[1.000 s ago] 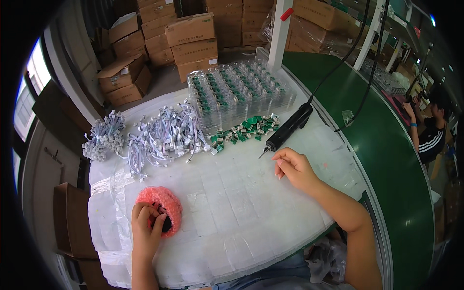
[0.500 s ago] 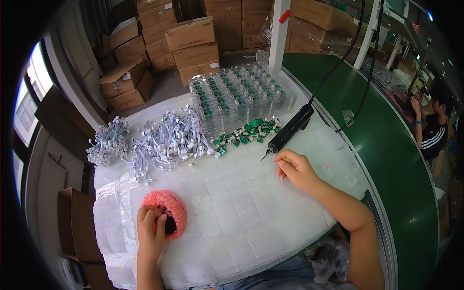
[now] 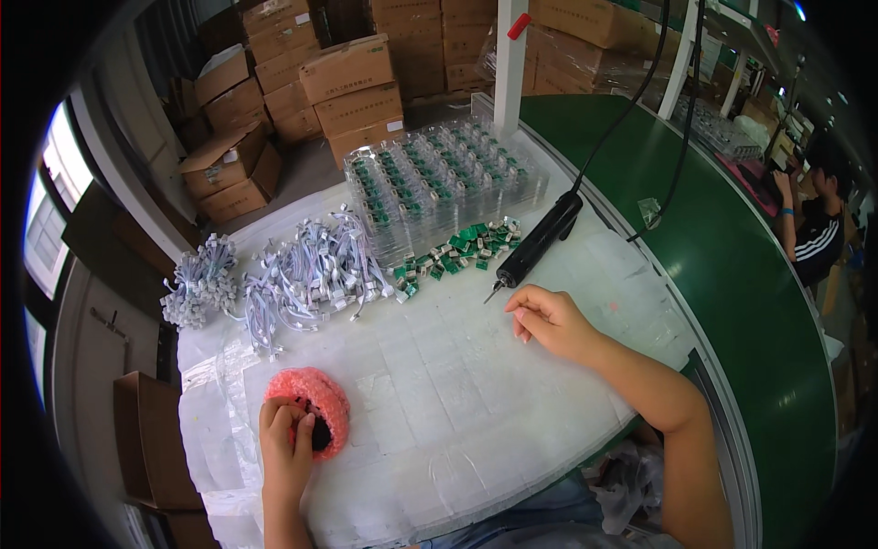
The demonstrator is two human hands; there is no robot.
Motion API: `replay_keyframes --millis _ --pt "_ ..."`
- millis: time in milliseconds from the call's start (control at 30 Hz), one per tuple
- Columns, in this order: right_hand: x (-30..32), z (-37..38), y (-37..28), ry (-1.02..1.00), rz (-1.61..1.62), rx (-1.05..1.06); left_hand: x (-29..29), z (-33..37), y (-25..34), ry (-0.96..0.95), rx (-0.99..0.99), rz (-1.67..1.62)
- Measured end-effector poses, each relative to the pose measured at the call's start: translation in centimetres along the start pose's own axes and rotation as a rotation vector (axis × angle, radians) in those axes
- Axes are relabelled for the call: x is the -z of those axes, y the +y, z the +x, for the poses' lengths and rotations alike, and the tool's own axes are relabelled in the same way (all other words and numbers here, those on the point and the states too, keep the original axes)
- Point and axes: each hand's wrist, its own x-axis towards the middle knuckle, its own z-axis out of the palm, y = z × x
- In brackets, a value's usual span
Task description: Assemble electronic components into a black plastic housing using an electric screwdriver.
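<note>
My left hand (image 3: 287,445) reaches into a pink bubble-wrap ring (image 3: 331,396) at the near left of the table. Its thumb and fingers are pinched together over the dark middle (image 3: 321,434) of the ring, where small black bits show; what the fingertips hold is too small to make out. My right hand (image 3: 554,322) hovers over the table's right half, just below the tip of a black electric screwdriver (image 3: 541,240). Its fingers are loosely bent and slightly apart, with nothing visible in them. The screwdriver lies slantwise, its cord running upward.
Bundles of white cables (image 3: 315,274) lie at the far left, beside a loose pile of small green circuit boards (image 3: 457,249). Behind them stand stacked clear plastic trays (image 3: 439,178) holding green boards. A green conveyor belt (image 3: 732,302) runs along the right; another person (image 3: 817,215) sits beyond it.
The whole view has shifted slightly. My left hand stays pinched inside the pink ring, and my right hand remains near the screwdriver tip with little change in its fingers.
</note>
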Motion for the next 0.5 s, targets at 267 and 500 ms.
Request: replay_keyframes --millis 267,500 --pt "0.04 -0.18 -0.64 -0.020 -0.020 0.007 0.05 0.15 0.42 -0.040 0.060 -0.019" --pt "-0.17 -0.17 -0.83 0.011 -0.008 0.020 0.05 0.06 0.35 -0.033 0.044 0.002"
